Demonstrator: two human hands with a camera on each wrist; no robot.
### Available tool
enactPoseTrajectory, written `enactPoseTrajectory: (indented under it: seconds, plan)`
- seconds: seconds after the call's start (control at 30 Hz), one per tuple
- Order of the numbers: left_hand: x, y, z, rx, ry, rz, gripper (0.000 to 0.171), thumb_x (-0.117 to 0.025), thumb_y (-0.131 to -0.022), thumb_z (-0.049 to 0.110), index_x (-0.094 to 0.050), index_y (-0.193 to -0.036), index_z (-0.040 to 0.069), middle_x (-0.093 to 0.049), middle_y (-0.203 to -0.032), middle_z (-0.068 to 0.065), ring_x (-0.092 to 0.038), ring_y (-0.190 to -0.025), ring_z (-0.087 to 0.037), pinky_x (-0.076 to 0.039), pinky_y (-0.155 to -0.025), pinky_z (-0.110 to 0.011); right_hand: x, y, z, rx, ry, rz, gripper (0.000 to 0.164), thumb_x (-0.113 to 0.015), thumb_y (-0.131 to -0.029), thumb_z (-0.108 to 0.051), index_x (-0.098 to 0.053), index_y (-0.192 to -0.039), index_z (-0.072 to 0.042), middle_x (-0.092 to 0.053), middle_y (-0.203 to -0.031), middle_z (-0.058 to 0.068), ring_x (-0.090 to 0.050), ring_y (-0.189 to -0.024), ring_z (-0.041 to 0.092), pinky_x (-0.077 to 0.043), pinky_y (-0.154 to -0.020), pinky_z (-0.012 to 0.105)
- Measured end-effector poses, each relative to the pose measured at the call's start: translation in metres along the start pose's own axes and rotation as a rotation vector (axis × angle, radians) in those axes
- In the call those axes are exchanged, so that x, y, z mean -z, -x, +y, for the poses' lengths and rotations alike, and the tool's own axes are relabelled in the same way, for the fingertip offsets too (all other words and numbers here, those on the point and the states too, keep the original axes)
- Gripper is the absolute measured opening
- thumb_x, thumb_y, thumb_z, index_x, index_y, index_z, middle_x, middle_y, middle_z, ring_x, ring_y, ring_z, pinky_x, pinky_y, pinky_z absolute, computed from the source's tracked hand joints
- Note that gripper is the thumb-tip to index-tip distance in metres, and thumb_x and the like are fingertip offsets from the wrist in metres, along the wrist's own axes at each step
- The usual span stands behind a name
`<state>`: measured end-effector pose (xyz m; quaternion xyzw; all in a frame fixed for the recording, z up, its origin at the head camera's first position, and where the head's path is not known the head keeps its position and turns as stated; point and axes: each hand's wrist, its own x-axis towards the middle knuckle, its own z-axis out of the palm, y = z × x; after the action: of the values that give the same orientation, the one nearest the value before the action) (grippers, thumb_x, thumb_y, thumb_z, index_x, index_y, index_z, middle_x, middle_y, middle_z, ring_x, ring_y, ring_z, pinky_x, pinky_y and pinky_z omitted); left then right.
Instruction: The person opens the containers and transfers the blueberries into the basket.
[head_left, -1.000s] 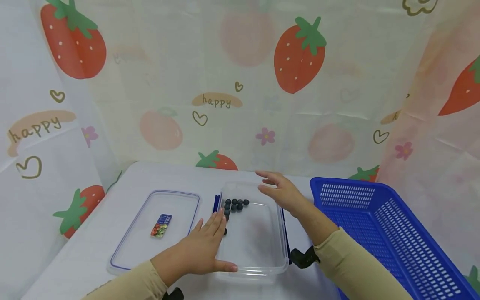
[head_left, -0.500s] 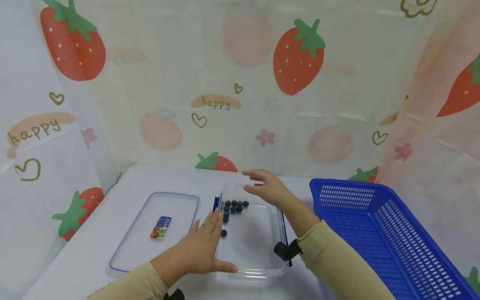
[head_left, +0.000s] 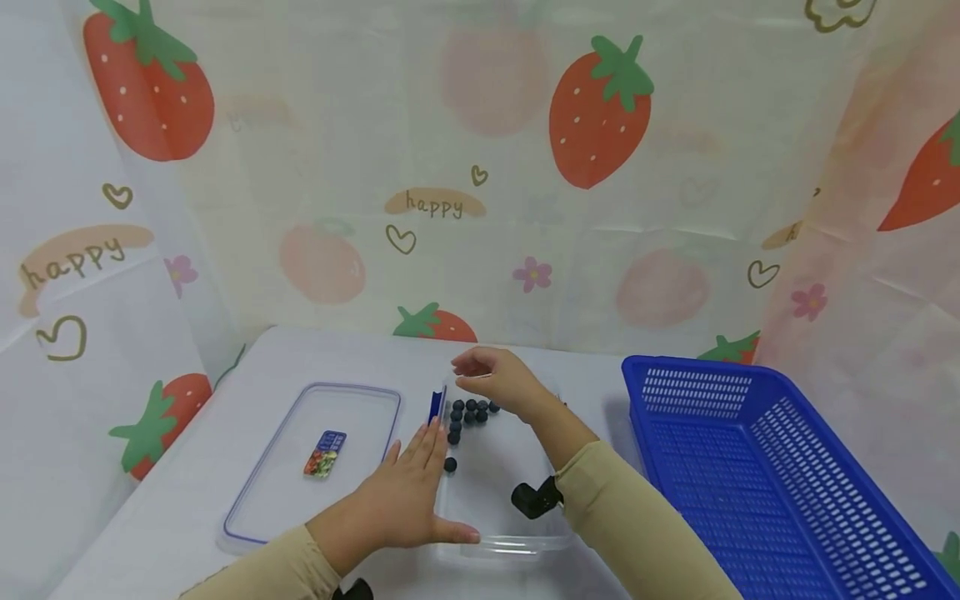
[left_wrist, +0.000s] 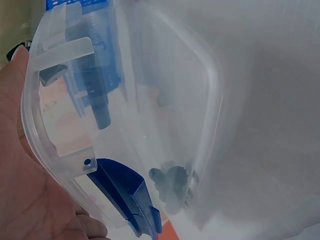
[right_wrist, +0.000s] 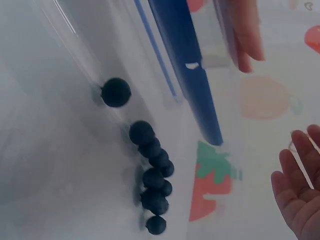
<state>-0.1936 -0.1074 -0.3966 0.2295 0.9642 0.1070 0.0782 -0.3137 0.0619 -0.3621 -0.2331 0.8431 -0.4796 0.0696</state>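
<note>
A clear plastic box [head_left: 517, 500] with blue latches [left_wrist: 132, 195] stands on the table. Inside, several dark blue, blueberry-like balls [head_left: 470, 417] gather along its far-left side, one [right_wrist: 116, 92] apart from the rest. My left hand [head_left: 397, 500] rests along the box's left rim, fingers straight and thumb stretched out at the near-left corner. Above the box's far end is my right hand [head_left: 498, 382], its fingers loosely bent with nothing between them. The right wrist view shows this hand [right_wrist: 302, 197] beyond the blue latch. My right forearm hides much of the box's right side.
Left of the box lies a clear lid [head_left: 258, 467] with a purple-blue edge, a small colourful label [head_left: 325, 454] within its outline. A big blue plastic basket [head_left: 697, 433] takes up the right side. Behind the table [head_left: 150, 550] hangs a strawberry-print cloth [head_left: 450, 108].
My right hand has moved left across the far end of the box, from its right side toward the far-left corner. The left hand has stayed at the left rim.
</note>
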Motion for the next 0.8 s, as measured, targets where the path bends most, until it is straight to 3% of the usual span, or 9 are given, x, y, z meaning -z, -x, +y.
enactPoseTrajectory:
  seconds: [0.2,0.33,0.6,0.8]
  plan:
    - [0.001,0.001,0.000,-0.002,-0.017,-0.004,0.125,-0.040,-0.062,0.087,-0.010,-0.145,-0.001,-0.001,-0.152,-0.018,-0.002,-0.139,-0.032,-0.012,-0.106,-0.058,-0.010,-0.007,0.008,-0.068,0.002,0.033,0.020,-0.065,-0.085,-0.015,-0.066,-0.103,-0.009,-0.065,-0.094,0.002,-0.060,-0.088,0.015,-0.050,-0.079,0.030]
    - [0.002,0.002,0.000,-0.001,-0.016,-0.005,0.125,-0.041,-0.062,0.087,-0.011,-0.145,-0.002,-0.003,-0.151,-0.018,-0.004,-0.139,-0.033,-0.013,-0.105,-0.058,-0.013,-0.010,0.013,-0.079,0.004,0.004,0.017,-0.066,-0.084,-0.014,-0.066,-0.099,-0.006,-0.065,-0.089,0.002,-0.059,-0.082,0.015,-0.050,-0.076,0.030]
    - [0.002,0.003,0.002,-0.003,-0.012,-0.006,0.123,-0.043,-0.064,0.084,-0.011,-0.145,-0.003,-0.003,-0.151,-0.019,-0.006,-0.138,-0.034,-0.014,-0.105,-0.059,-0.020,-0.014,0.022,-0.080,0.090,-0.159,0.006,-0.068,-0.083,-0.017,-0.066,-0.085,-0.012,-0.063,-0.084,-0.001,-0.057,-0.077,0.015,-0.049,-0.069,0.026]
    - [0.003,0.004,0.001,-0.010,-0.012,0.002,0.122,-0.044,-0.065,0.083,-0.012,-0.144,-0.004,-0.004,-0.151,-0.020,-0.006,-0.138,-0.034,-0.015,-0.105,-0.059,-0.025,-0.013,0.028,-0.116,0.114,-0.304,0.004,-0.068,-0.082,-0.012,-0.068,-0.078,-0.011,-0.061,-0.074,0.002,-0.054,-0.071,0.015,-0.050,-0.068,0.027]
